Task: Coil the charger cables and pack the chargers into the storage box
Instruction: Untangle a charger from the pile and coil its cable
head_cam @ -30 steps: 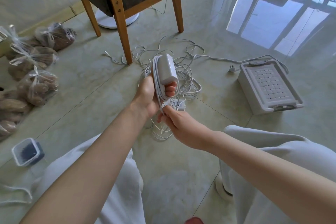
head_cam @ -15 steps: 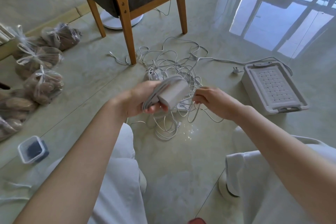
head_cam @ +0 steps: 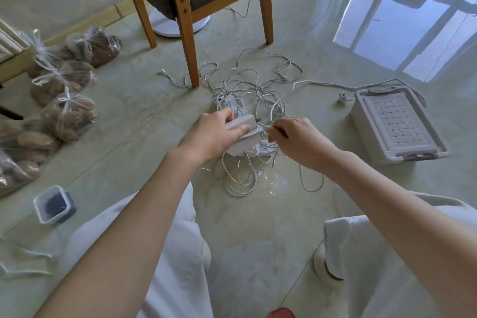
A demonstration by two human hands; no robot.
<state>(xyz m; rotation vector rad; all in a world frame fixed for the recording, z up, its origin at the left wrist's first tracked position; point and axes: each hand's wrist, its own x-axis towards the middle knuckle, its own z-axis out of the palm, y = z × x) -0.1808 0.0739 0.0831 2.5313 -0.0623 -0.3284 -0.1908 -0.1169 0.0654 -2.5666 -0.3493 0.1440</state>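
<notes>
Bags [head_cam: 67, 113] tied shut along the far left, no part of this job. Next across, left hand [head_cam: 211, 134] clamped on a white charger [head_cam: 241, 124], held low with turns of cable [head_cam: 254, 134] already banded round it. Just beside it, almost touching, right hand [head_cam: 296, 142] with fingertips pinched on the loose run of that cable, close to the charger's right end. Underneath and beyond both hands, tangle of other cables [head_cam: 247, 88], spreading from the chair leg [head_cam: 192, 59] rightward. Well apart to the right, storage box [head_cam: 367, 134], lid [head_cam: 395, 121] apparently on, long axis running away from the body and leaning slightly leftward, latch [head_cam: 418, 156] at the near short end. Box off to the right of both hands, then, and nearer the right one; charger sitting in the farther hand. Probably calls for finishing the wrap first, then either freeing the right hand for the lid or passing the charger across.
</notes>
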